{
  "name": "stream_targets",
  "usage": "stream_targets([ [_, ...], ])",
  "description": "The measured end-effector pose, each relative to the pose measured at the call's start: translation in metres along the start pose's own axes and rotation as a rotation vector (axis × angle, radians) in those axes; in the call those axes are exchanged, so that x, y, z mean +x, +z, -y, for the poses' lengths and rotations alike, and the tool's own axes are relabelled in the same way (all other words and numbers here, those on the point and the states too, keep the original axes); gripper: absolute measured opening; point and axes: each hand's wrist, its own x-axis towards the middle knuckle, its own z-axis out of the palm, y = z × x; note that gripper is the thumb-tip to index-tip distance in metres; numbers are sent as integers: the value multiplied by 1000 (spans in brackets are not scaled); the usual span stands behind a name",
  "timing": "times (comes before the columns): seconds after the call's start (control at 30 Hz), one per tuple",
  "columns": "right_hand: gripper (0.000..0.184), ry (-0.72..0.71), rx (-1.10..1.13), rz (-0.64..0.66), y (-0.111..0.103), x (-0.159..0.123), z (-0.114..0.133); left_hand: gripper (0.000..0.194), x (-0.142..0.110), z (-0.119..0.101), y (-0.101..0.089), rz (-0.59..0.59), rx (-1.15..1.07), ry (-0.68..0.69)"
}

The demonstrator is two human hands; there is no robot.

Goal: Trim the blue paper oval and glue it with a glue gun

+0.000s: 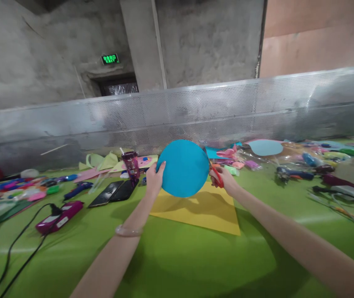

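Note:
A round sheet of blue paper (183,169) is held up above the table, its left edge pinched in my left hand (155,179). My right hand (222,178) grips the red handles of a pair of scissors (218,176). The scissor blades point up along the right edge of the blue circle; whether they touch the paper I cannot tell. Beneath both hands a yellow sheet of paper (201,209) lies on the green tabletop (192,260). Behind the circle a scrap of blue paper (215,153) shows at the right.
Left of my hands stand a purple cup with a straw (130,165) and two dark phones (110,193). A magenta power strip (59,217) with black cords lies at the left. Glue guns (295,174) and craft bits lie at both sides. A perforated metal panel (177,116) runs along the back.

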Motion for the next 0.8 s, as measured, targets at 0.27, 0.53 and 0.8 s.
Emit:
stream_targets([
  [0.27,18,-4,0,4,-1,0,0,38,1,4,0,-1,-22,-15],
  [0.53,16,-3,35,17,-1,-1,0,39,0,2,0,5,-27,-7],
  [0.8,12,-4,97,43,-3,1,-1,39,0,3,0,5,-56,-14],
])
